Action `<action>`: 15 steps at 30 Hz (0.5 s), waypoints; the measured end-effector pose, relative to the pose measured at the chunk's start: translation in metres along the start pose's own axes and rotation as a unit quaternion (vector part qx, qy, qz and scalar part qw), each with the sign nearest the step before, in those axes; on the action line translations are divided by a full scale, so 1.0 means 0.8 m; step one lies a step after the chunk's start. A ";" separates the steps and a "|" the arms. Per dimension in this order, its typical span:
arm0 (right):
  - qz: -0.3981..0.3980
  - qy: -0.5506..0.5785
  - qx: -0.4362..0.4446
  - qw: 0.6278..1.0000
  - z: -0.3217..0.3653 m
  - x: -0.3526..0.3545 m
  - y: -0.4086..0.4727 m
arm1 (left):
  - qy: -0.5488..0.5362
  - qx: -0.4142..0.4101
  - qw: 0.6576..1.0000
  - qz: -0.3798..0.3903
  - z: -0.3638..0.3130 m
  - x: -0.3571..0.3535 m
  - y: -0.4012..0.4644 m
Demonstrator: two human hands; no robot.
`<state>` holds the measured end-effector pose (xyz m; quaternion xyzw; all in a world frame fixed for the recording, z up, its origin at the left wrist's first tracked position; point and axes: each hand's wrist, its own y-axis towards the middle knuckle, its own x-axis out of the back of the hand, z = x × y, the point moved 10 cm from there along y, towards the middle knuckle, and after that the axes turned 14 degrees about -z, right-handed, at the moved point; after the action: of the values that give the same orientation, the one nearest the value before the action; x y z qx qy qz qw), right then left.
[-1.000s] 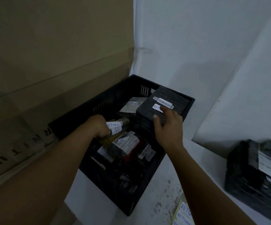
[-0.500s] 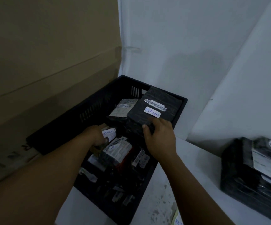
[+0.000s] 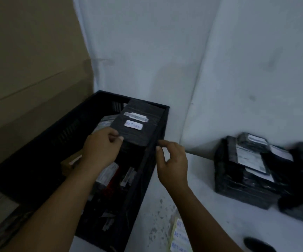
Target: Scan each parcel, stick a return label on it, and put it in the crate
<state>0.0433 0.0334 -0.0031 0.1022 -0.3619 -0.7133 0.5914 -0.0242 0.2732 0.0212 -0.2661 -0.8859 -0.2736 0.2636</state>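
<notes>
Brown cardboard sheet (image 3: 30,73) fills the 9 to 11 o'clock area, leaning behind the black plastic crate (image 3: 59,142). Crate runs from centre down toward 7 o'clock, packed with dark parcels; details of the lower ones too dim to tell. Left hand (image 3: 101,148) sits inside the crate near centre, fingers curled, thumb and fingertips touching the near left corner of the black parcel (image 3: 138,122); a firm grip or just contact, cannot tell. That parcel lies on top at the crate's far right end, about 12 o'clock from the hands, tilted, carrying a barcode strip (image 3: 137,116) and just below it a white return label (image 3: 134,125). Right hand (image 3: 172,162) hovers outside the crate's right rim at about 3 o'clock of the left hand, fingers loosely bent, half open, holding nothing. White table (image 3: 219,224) underneath. Sheet of return labels (image 3: 180,237) lies at 5 o'clock near the bottom edge. Stack of unprocessed black parcels (image 3: 256,171) sits at 3 to 4 o'clock, well apart from the crate, against the white wall (image 3: 256,70).
</notes>
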 end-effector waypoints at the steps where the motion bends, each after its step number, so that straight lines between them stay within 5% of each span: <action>1: -0.015 -0.010 -0.015 1.000 -0.015 0.018 -0.004 | -0.022 -0.009 1.000 0.002 -0.017 -0.006 -0.011; 8: -0.087 -0.116 -0.128 0.981 -0.142 0.177 -0.023 | -0.117 -0.084 0.985 0.095 -0.136 -0.126 -0.101; 15: -0.122 -0.206 -0.196 0.951 -0.235 0.294 -0.025 | -0.107 -0.032 0.966 0.233 -0.178 -0.309 -0.194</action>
<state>0.0697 -0.2561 -0.0842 -0.1213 -0.3139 -0.8425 0.4207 0.1036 -0.0063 -0.0823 -0.5016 -0.8132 -0.2024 0.2149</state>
